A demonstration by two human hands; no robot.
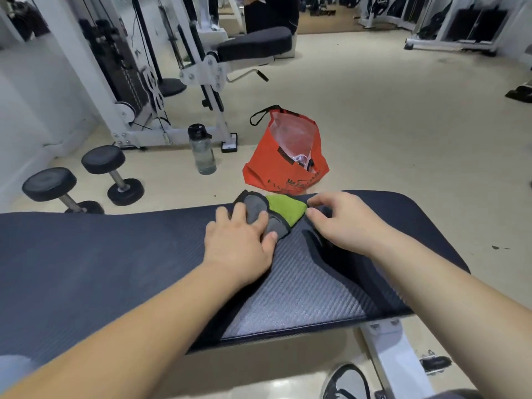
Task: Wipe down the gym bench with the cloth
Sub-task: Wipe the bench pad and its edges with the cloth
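A dark padded gym bench (115,249) runs across the view, with a grey textured panel in its middle. A grey and green cloth (283,210) lies bunched near the bench's far edge. My left hand (239,240) lies flat on the grey part of the cloth, fingers spread and pressing it down. My right hand (342,220) is just right of the cloth, its thumb and forefinger pinching at the green corner.
An orange bag (288,156) stands on the floor beyond the bench, with a water bottle (203,151) to its left. Two dumbbells (86,180) lie at far left. A cable machine (149,82) stands behind. My shoe (345,381) is below the bench.
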